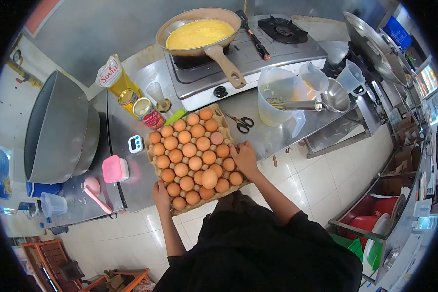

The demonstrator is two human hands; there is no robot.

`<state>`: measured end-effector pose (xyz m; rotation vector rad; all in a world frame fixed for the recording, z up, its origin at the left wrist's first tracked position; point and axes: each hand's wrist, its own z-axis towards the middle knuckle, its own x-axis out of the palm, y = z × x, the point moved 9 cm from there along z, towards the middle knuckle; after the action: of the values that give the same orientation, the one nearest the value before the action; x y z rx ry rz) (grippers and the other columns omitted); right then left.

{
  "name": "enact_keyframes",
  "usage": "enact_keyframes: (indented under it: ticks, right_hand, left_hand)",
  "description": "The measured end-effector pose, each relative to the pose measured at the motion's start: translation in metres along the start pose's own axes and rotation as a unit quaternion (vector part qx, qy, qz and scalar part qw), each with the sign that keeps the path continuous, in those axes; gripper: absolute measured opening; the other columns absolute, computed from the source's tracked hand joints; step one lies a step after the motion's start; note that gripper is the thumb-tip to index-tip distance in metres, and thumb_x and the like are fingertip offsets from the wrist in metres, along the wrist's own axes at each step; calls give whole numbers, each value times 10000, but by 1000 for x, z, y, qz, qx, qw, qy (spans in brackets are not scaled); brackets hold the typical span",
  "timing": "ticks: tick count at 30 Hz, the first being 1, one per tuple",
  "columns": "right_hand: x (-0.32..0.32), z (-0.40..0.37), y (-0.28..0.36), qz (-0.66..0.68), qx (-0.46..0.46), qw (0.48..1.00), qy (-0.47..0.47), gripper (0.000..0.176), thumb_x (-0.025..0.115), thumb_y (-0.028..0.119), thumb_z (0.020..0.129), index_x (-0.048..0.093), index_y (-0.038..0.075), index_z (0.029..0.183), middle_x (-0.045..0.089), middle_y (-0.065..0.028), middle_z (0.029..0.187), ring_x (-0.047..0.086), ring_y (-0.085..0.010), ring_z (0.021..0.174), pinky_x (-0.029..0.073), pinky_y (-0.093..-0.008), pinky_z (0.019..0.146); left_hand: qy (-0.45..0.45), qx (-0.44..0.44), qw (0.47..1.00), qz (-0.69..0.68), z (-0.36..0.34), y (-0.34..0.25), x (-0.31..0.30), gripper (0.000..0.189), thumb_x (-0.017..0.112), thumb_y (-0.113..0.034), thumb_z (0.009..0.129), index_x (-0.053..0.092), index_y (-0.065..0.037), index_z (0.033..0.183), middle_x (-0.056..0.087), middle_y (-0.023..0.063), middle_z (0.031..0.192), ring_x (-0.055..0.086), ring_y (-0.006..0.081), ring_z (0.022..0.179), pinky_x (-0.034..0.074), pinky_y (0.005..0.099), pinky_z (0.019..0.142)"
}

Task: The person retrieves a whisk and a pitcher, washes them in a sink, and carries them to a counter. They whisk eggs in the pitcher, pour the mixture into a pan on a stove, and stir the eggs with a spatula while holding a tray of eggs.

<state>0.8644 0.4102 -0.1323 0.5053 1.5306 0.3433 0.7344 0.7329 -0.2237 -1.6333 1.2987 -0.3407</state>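
Observation:
A grey cardboard egg tray (220,117) full of brown eggs is held at the counter's front edge, close to my body. One extra egg (209,179) appears to rest on top of the others near the front. My left hand (161,195) grips the tray's left side; its fingers are partly hidden. On the right side, my right hand (244,158) holds the tray edge, thumb and fingers at the rim. Just behind the tray lie black-handled scissors (243,124) and an opened can (147,112).
A pan (199,36) with yellow batter sits on the gas stove (194,92). At right stand a plastic jug (277,97) with a whisk (299,105) across it and a metal bowl (335,95). Leftward are a timer (136,143), pink-lidded box (116,169) and large grey pot (63,126).

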Motion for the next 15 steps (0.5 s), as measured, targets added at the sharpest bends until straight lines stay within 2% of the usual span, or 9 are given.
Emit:
enact_keyframes:
  ticks: [4, 8, 10, 11, 12, 13, 14, 15]
  right_hand:
    - [11, 3, 4, 17, 28, 999, 38, 387, 495, 317, 758, 555, -61, 701, 482, -241, 787, 497, -355, 745, 407, -404, 655]
    - [9, 3, 16, 29, 35, 999, -10, 381, 488, 317, 768, 557, -53, 708, 479, -241, 789, 491, -357, 758, 402, -405, 660]
    - [7, 1, 26, 41, -22, 999, 28, 349, 479, 300, 781, 555, -36, 724, 478, -241, 795, 495, -346, 748, 399, -407, 665]
    - [14, 5, 4, 62, 28, 997, 31, 279, 483, 264, 785, 545, -8, 789, 489, -213, 795, 498, -321, 740, 401, -382, 663]
    - [-27, -12, -20, 39, 55, 997, 28, 279, 483, 264, 785, 545, -8, 789, 489, -213, 795, 498, -321, 740, 401, -382, 663]
    - [-47, -12, -31, 80, 56, 995, -34, 251, 486, 245, 786, 535, 1, 812, 499, -185, 778, 502, -298, 739, 400, -363, 658]
    - [-74, -9, -44, 128, 49, 986, -99, 225, 488, 227, 788, 525, 10, 836, 510, -158, 761, 507, -275, 737, 399, -344, 654]
    - [-125, -24, -93, 177, 99, 966, -160, 208, 491, 211, 788, 516, 11, 836, 513, -135, 740, 509, -255, 723, 395, -336, 649]
  left_hand:
    - [-31, 1, 999, 21, 6, -14, -9, 447, 363, -353, 834, 515, 64, 880, 549, 200, 856, 513, 277, 783, 383, 344, 724]
    - [-34, 28, 999, 4, 34, -17, -16, 441, 371, -354, 833, 517, 59, 877, 558, 188, 825, 519, 254, 757, 394, 333, 698]
    - [-30, 37, 999, -24, 36, -15, -14, 434, 377, -351, 833, 519, 57, 871, 560, 185, 814, 521, 248, 749, 398, 331, 689]
    - [-33, 38, 998, -39, 33, -22, -17, 422, 383, -342, 834, 517, 58, 863, 561, 181, 808, 522, 251, 742, 402, 332, 685]
    - [-16, 16, 998, -54, 1, -31, -5, 411, 389, -332, 834, 515, 59, 855, 561, 177, 803, 524, 254, 735, 405, 333, 680]
    - [-6, 24, 998, -53, -2, -40, -8, 411, 389, -332, 834, 515, 59, 855, 561, 177, 803, 524, 254, 735, 405, 333, 680]
    - [-15, 66, 997, 46, -11, -63, -12, 370, 408, -301, 829, 509, 54, 867, 554, 170, 837, 520, 254, 762, 400, 336, 700]
    - [-22, 101, 984, 143, -51, -86, 5, 331, 427, -269, 824, 503, 49, 879, 547, 163, 871, 516, 254, 788, 394, 340, 721]
